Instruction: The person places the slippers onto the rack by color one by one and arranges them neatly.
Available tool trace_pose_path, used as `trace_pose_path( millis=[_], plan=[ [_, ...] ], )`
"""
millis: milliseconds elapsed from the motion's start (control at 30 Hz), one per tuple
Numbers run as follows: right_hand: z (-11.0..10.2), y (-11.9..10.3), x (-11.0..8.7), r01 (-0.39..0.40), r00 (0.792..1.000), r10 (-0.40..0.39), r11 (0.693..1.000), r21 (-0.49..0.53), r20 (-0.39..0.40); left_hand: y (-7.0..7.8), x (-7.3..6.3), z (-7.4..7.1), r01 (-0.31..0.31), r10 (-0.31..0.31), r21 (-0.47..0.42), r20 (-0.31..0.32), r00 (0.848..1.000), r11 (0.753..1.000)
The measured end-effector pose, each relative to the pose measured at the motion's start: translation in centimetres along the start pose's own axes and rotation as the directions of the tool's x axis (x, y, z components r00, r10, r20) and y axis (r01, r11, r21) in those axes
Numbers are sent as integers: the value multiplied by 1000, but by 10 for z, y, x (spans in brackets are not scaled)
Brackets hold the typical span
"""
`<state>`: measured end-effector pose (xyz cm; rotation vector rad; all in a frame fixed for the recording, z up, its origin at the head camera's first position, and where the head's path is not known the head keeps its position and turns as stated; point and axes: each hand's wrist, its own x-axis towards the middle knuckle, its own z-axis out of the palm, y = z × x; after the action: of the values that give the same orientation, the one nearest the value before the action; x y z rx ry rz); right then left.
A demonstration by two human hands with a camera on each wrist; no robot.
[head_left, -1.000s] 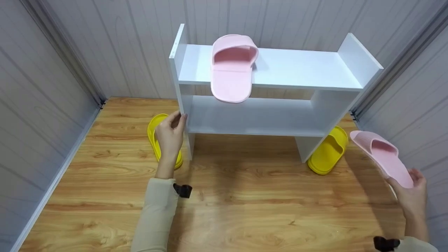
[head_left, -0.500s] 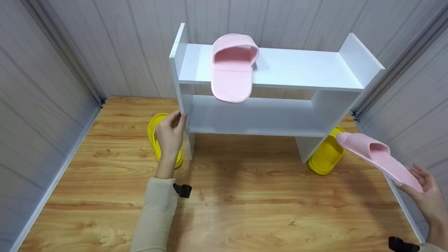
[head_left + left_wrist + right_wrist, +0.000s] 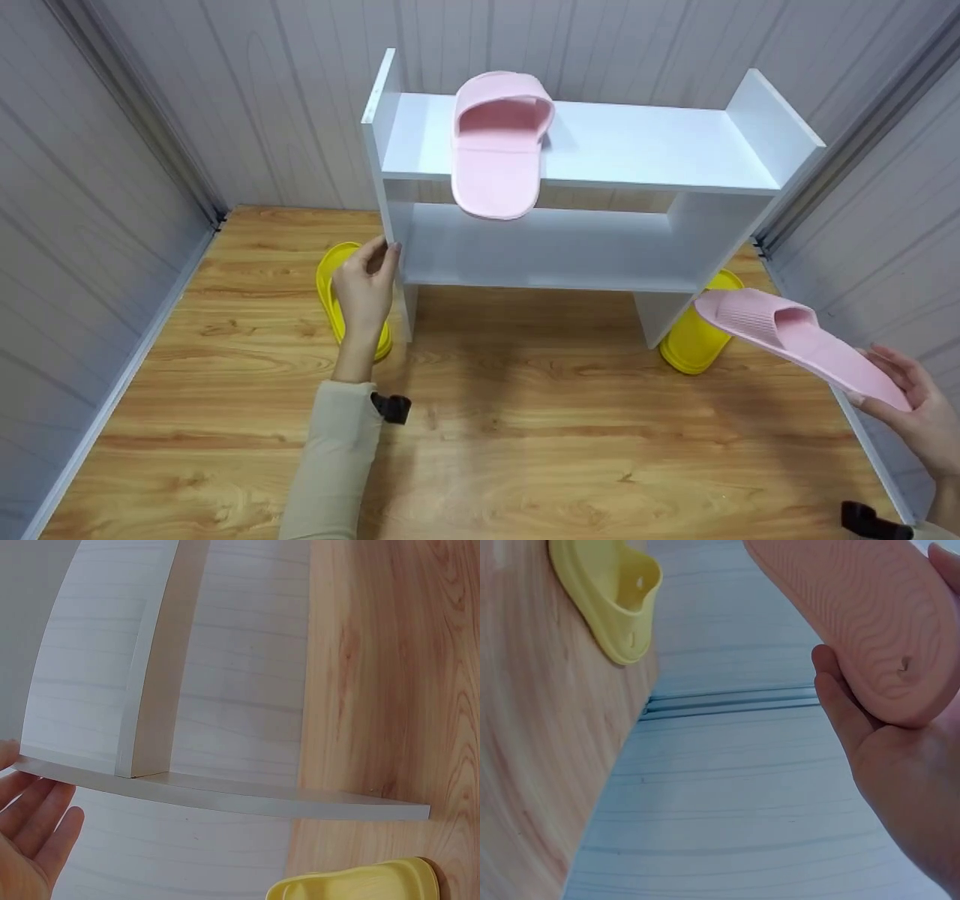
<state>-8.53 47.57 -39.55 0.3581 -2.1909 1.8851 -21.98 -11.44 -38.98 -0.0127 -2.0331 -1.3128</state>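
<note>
My left hand [image 3: 365,289] pinches the front edge of the left side panel of a white shelf rack [image 3: 555,247], thumb on the inner side and fingers on the outer. By its heel, my right hand [image 3: 919,412] grips a pink slipper [image 3: 806,345] held above the floor, toe pointing left toward the rack. The ridged sole of that slipper faces the camera in the right wrist view. A second pink slipper [image 3: 496,180] sits on the upper shelf, left of the middle, its heel jutting over the front edge.
One yellow slipper [image 3: 327,281] lies on the wooden floor left of the rack, partly behind my left hand. Another yellow slipper [image 3: 686,341] lies by the rack's right panel, partly covered by the held pink one. Panelled walls [image 3: 112,225] close in the left, back and right.
My right hand has shifted right and slightly down, while the pink slipper it holds has turned flatter, its toe swinging left over the yellow slipper. My left hand stays on the rack.
</note>
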Motion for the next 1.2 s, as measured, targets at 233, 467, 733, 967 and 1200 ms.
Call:
trace_pose_path(
  millis=[233, 467, 733, 967, 1200],
  plan=[
    [-1, -14, -4, -1, 1000, 2, 995, -96, 5, 1, -1, 0, 6, -5, -15, 10, 1000, 1000],
    [3, -27, -5, -17, 998, 25, 994, -110, 65, 1, -1, -1, 17, -17, 12, 8, 1000, 1000],
    [18, -46, -1, 84, 983, -91, 995, 52, 157, 1, -1, -1, 3, -4, 17, 12, 1000, 1000],
    [36, -61, 8, 183, 959, -209, 972, 146, 192, 1, 0, 0, -7, 6, 27, 9, 1000, 1000],
    [57, -65, 18, 250, 930, -294, 946, 207, 221, 2, -1, -1, 8, -8, 21, 15, 1000, 1000]
  ],
)
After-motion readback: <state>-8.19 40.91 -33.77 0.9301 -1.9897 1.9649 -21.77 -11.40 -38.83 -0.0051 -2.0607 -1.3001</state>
